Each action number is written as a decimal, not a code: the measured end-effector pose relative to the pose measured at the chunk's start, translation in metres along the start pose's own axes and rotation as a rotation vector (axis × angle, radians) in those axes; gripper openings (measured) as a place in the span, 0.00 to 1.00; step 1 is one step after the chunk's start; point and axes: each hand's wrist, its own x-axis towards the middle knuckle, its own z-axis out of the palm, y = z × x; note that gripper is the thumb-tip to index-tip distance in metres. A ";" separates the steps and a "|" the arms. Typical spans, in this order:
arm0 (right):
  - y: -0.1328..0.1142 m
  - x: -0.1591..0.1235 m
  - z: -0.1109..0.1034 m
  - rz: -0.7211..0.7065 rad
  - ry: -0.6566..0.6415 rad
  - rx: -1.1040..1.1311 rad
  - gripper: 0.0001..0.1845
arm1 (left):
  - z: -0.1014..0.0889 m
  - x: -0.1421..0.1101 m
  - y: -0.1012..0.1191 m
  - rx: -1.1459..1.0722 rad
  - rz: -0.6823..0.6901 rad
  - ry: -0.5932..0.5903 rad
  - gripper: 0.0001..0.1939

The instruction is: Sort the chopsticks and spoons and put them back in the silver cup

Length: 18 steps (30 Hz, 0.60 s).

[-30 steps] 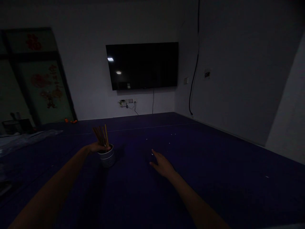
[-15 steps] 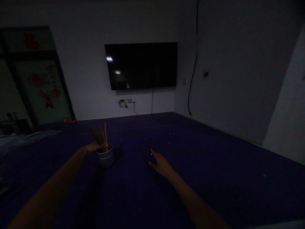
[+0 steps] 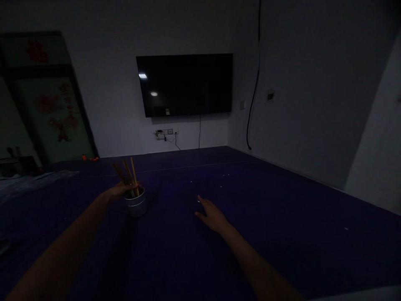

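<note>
On the dark blue surface [image 3: 175, 242] stands a light grey pot [image 3: 137, 205] with two raised bands, holding several thin wooden sticks [image 3: 128, 171] upright and leaning; the dim light hides whether they are chopsticks or brush handles. My left hand [image 3: 120, 190] is at the pot's mouth, closed around the sticks at rim height, with some fingers hidden behind them. To the right of the pot, my right hand [image 3: 213, 215] rests palm down with fingers apart and nothing in it. A tiny white scrap [image 3: 198, 201] lies by its index fingertip.
Several more white scraps [image 3: 221, 186] dot the surface beyond my right hand. A television [image 3: 184, 85] hangs on the far wall, above sockets with cables [image 3: 166, 133]. Clear plastic sheeting [image 3: 40, 182] lies at left, near small orange objects [image 3: 90, 158]. A black cable [image 3: 255, 83] hangs at the corner.
My left hand has risen slightly with the sticks, whose tops now lean further left. The pot stays upright on the surface. My right hand keeps its place; the view has shifted slightly.
</note>
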 end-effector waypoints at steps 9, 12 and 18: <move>-0.002 0.000 -0.003 0.000 -0.026 -0.004 0.39 | -0.004 0.003 0.005 -0.231 0.027 0.064 0.30; -0.001 -0.001 -0.002 0.009 -0.027 -0.001 0.39 | -0.009 0.008 0.007 -0.285 0.091 0.124 0.23; -0.001 -0.001 -0.001 -0.002 -0.013 0.010 0.39 | -0.021 0.009 0.026 -0.451 0.137 0.162 0.16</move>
